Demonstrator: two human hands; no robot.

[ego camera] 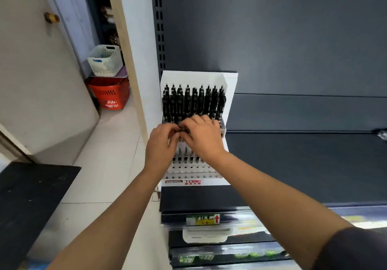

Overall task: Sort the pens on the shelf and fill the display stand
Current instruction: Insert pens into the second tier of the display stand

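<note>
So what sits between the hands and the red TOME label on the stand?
Head view: a short row of pens, then empty hole rows of the display stand, down to the label.

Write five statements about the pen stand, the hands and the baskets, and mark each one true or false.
1. The back rows of the display stand hold black pens. True.
2. Every hole in the stand's front rows is filled. False: the front holes are empty.
3. The left hand and the right hand meet on a dark item over the stand. True.
4. The ring is on the left hand. False: it is on the right hand.
5. The white basket sits under the red basket. False: the white one is above the red one.
</note>
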